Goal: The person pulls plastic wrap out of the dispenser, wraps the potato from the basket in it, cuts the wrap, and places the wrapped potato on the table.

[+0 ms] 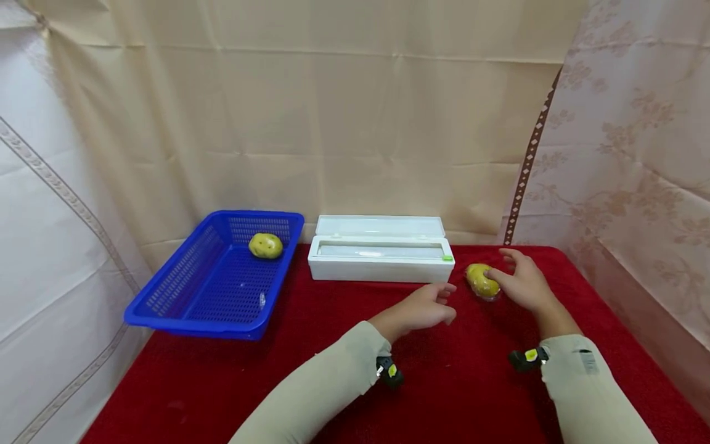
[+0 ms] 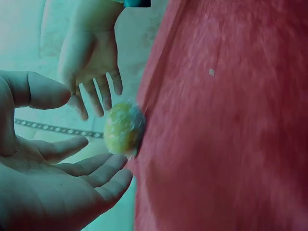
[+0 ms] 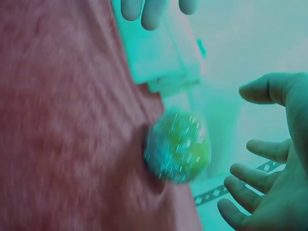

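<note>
A yellow potato (image 1: 482,281) wrapped in shiny clear film lies on the red cloth at the right. My right hand (image 1: 524,283) is just beside it, thumb overlapping it in the head view; in the right wrist view the fingers stand spread and apart from the potato (image 3: 178,147). To the left of it, my left hand (image 1: 423,307) hovers over the cloth with relaxed fingers, holding nothing. In the left wrist view, a gap shows between the left thumb and fingers, with the wrapped potato (image 2: 124,127) beyond the fingertips.
At the back stands a white cling film box (image 1: 381,269), its lid (image 1: 380,226) raised and a green tab at the right end. A blue plastic basket (image 1: 194,324) at the left holds another potato (image 1: 265,245). Curtains hang behind and beside the red-covered table (image 1: 444,401).
</note>
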The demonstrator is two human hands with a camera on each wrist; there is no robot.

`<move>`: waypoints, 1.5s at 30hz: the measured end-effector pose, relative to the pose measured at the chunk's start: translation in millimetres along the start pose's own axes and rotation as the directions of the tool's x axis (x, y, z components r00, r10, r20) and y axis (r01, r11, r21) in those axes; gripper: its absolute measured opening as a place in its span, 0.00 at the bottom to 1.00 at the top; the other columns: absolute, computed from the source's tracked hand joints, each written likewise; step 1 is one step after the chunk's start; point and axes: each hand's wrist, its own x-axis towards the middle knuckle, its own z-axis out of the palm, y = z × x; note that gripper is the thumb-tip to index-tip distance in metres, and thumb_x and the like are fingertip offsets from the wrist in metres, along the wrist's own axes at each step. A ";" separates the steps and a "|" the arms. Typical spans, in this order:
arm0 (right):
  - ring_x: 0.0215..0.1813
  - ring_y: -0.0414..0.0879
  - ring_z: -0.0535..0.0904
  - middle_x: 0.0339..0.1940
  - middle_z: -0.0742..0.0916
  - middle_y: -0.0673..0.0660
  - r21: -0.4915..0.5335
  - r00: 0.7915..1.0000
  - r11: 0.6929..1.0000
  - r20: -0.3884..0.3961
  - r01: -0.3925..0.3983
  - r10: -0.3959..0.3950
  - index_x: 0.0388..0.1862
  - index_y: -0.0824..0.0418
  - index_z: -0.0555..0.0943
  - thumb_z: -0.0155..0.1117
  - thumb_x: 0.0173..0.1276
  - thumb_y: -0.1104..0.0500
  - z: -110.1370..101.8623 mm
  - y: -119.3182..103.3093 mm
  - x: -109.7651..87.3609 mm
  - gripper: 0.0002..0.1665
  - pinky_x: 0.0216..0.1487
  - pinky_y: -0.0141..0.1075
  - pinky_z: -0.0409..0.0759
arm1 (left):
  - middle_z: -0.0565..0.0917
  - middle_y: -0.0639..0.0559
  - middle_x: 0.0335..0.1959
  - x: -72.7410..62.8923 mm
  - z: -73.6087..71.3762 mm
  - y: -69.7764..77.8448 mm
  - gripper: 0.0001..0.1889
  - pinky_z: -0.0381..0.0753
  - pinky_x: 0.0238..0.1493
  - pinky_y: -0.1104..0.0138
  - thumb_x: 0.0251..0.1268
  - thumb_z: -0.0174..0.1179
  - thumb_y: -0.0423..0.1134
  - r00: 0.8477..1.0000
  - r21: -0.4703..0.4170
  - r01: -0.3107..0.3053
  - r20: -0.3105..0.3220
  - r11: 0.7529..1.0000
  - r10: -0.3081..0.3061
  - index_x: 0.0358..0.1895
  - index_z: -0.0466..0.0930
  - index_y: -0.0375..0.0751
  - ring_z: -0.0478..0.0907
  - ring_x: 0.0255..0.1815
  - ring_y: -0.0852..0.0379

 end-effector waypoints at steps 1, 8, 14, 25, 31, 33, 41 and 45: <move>0.72 0.74 0.67 0.74 0.68 0.79 0.010 1.000 1.000 -0.019 0.005 -0.005 0.79 0.71 0.59 0.61 0.76 0.45 0.8 -2.9 -0.3 0.45 0.67 0.68 0.69 | 0.79 0.54 0.68 -2.8 -5.0 -1.1 0.33 0.75 0.66 0.63 0.56 0.62 0.32 1.000 -0.001 -0.008 -0.010 1.000 0.008 0.70 0.75 0.49 0.74 0.71 0.51; 0.72 0.73 0.70 0.71 0.74 0.77 0.134 0.997 0.990 -0.076 0.043 -0.033 0.76 0.68 0.67 0.60 0.75 0.55 9.7 -25.7 -6.4 0.35 0.69 0.66 0.69 | 0.80 0.51 0.67 -25.5 -40.2 -11.3 0.29 0.75 0.69 0.58 0.62 0.59 0.33 0.991 0.067 -0.093 -0.087 0.993 0.098 0.69 0.75 0.45 0.74 0.70 0.49; 0.68 0.68 0.75 0.67 0.79 0.73 0.199 0.996 0.977 -0.067 0.071 -0.059 0.70 0.68 0.74 0.59 0.75 0.59 14.6 -52.7 -11.7 0.27 0.64 0.57 0.74 | 0.75 0.43 0.73 -46.0 -71.9 -19.8 0.29 0.70 0.74 0.49 0.67 0.57 0.36 0.983 0.147 -0.100 -0.138 0.984 0.120 0.73 0.71 0.45 0.70 0.75 0.46; 0.59 0.61 0.80 0.62 0.83 0.70 0.216 0.993 0.970 -0.007 0.115 -0.116 0.65 0.67 0.78 0.60 0.75 0.61 30.9 -93.9 -17.4 0.22 0.50 0.39 0.78 | 0.73 0.39 0.73 -64.3 -115.9 -31.8 0.32 0.70 0.72 0.46 0.64 0.56 0.37 0.952 0.219 -0.101 -0.263 0.971 0.158 0.74 0.68 0.39 0.68 0.76 0.41; 0.62 0.62 0.79 0.65 0.81 0.68 0.209 0.988 0.967 0.024 0.144 -0.152 0.65 0.62 0.78 0.62 0.75 0.58 45.9 -104.7 -20.1 0.22 0.56 0.48 0.82 | 0.71 0.37 0.73 -66.1 -132.0 -37.8 0.32 0.68 0.74 0.46 0.63 0.60 0.35 0.925 0.241 -0.078 -0.345 0.967 0.161 0.73 0.68 0.37 0.67 0.75 0.38; 0.64 0.63 0.78 0.66 0.80 0.68 0.209 0.986 0.966 0.033 0.151 -0.162 0.66 0.62 0.78 0.62 0.74 0.57 51.0 -105.9 -22.1 0.23 0.59 0.53 0.82 | 0.70 0.37 0.73 -66.7 -135.6 -39.6 0.32 0.67 0.75 0.47 0.64 0.60 0.35 0.923 0.246 -0.062 -0.355 0.967 0.149 0.73 0.68 0.37 0.67 0.75 0.38; 0.65 0.64 0.79 0.65 0.81 0.69 0.212 0.982 0.962 0.034 0.173 -0.184 0.63 0.64 0.79 0.62 0.74 0.58 60.1 -105.5 -26.5 0.22 0.62 0.57 0.80 | 0.72 0.36 0.72 -70.9 -146.7 -38.3 0.32 0.69 0.74 0.46 0.62 0.60 0.36 0.906 0.270 -0.038 -0.396 0.962 0.147 0.72 0.70 0.40 0.69 0.74 0.39; 0.65 0.65 0.79 0.65 0.82 0.68 0.229 0.979 0.956 0.038 0.186 -0.200 0.62 0.64 0.80 0.63 0.74 0.59 61.9 -108.2 -27.5 0.21 0.61 0.57 0.81 | 0.73 0.36 0.72 -74.1 -149.4 -37.7 0.32 0.69 0.73 0.45 0.61 0.60 0.36 0.894 0.278 -0.019 -0.426 0.960 0.141 0.72 0.70 0.41 0.70 0.73 0.39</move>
